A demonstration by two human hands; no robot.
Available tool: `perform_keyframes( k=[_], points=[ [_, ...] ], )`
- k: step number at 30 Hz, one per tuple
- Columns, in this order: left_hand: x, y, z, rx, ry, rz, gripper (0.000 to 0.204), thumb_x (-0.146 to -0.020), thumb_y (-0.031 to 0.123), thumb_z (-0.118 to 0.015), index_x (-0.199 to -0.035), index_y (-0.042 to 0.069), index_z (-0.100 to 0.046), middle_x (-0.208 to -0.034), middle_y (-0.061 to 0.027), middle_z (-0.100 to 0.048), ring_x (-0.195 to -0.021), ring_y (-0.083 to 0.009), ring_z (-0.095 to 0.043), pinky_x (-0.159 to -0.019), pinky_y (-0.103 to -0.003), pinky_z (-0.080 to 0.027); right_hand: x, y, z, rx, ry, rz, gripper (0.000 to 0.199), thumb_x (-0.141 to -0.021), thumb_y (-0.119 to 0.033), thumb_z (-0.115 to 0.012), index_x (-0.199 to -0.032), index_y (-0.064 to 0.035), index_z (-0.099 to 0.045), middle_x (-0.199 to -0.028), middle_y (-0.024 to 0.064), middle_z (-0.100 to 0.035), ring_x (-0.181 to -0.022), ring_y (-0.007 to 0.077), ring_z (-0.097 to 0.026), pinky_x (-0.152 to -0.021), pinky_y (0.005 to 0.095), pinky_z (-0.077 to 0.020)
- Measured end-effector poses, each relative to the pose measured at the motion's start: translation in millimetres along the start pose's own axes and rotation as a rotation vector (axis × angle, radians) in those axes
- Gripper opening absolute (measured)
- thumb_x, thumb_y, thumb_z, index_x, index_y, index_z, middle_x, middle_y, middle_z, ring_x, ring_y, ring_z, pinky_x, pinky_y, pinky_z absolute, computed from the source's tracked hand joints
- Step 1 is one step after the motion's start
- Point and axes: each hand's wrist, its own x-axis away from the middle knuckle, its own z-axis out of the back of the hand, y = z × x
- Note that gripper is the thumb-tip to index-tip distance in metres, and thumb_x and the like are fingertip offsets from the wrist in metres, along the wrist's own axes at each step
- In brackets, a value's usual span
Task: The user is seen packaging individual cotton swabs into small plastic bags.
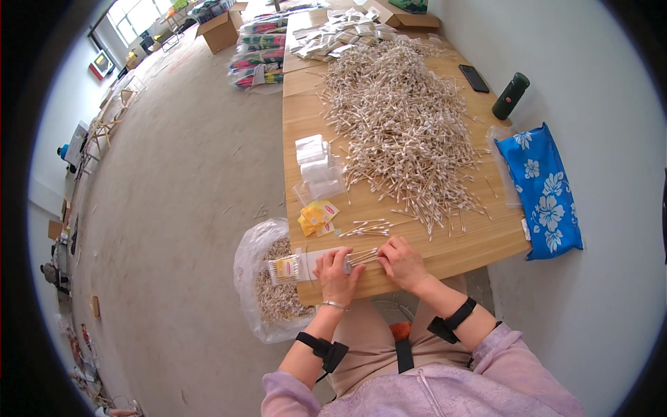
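Fingers of the right hand [403, 264] are bunched at the tips, and I see them pinching the right ends of a few cotton swabs [364, 257] over the near part of the table [458, 256]. The left hand [336, 278] lies across a clear bag [310, 264], its thumb apart from the forefinger, with the other ends of those swabs running toward that gap; I cannot tell how firmly it grips. At the bag's left end, a packet of swabs with a yellow label [283, 270] juts past the table's left edge, above a plastic sack of swabs [243, 278] on the floor [180, 194]. The near edge passes just under both wrists, with the person's lap below, so I read little room that way. Just beyond the hands lie some loose swabs [370, 228], then yellow cards [318, 217] and clear pouches [317, 163] near the left edge. A large heap of swabs [410, 118] fills the middle. My widest room is the wood right of the right hand, up to the table's corner near a blue floral package [543, 198] and the wall [597, 139].
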Motion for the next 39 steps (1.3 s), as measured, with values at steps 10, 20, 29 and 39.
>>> perform_keyframes(
  k=[10,20,29,39],
  points=[
    [1,0,-1,0.053,-0.004,0.01,0.053,-0.061,0.022,-0.085,-0.109,0.016,-0.064,-0.109,-0.0049,-0.056,-0.105,-0.027,-0.049,-0.093,-0.041,-0.035,-11,5,-1,0.034,-0.129,-0.017,0.011,-0.079,-0.012,-0.068,-0.083,-0.0048,-0.06,-0.09,0.0118,-0.056,-0.093,0.0311,-0.055,-0.082,0.0397,-0.0463],
    [4,-5,-4,0.102,0.031,-0.093,0.027,-0.066,0.018,-0.081,-0.091,0.017,-0.072,-0.102,-0.0031,-0.056,-0.1,-0.0242,-0.048,-0.089,-0.039,-0.036,-5,9,2,0.093,-0.084,0.198,0.01,-0.08,-0.01,-0.064,-0.085,-0.0062,-0.056,-0.089,0.0119,-0.056,-0.089,0.0304,-0.055,-0.078,0.0401,-0.0479],
    [2,-13,6,0.164,0.111,-0.083,0.012,-0.071,0.016,-0.077,-0.082,0.017,-0.071,-0.09,0.0002,-0.06,-0.091,-0.0226,-0.053,-0.082,-0.038,-0.038,-7,3,-1,-0.075,-0.002,0.12,0.015,-0.08,-0.009,-0.065,-0.092,-0.0063,-0.058,-0.092,0.0102,-0.057,-0.094,0.0303,-0.055,-0.08,0.0396,-0.0479],
    [2,-10,3,0.143,0.04,-0.119,0.008,-0.074,0.015,-0.075,-0.08,0.017,-0.071,-0.086,-0.0005,-0.064,-0.09,-0.0219,-0.055,-0.082,-0.035,-0.039,-19,9,-6,0.111,0.262,0.043,0.028,-0.077,-0.011,-0.068,-0.104,-0.0089,-0.062,-0.097,0.0087,-0.054,-0.094,0.0287,-0.053,-0.084,0.039,-0.0459]
  ],
)
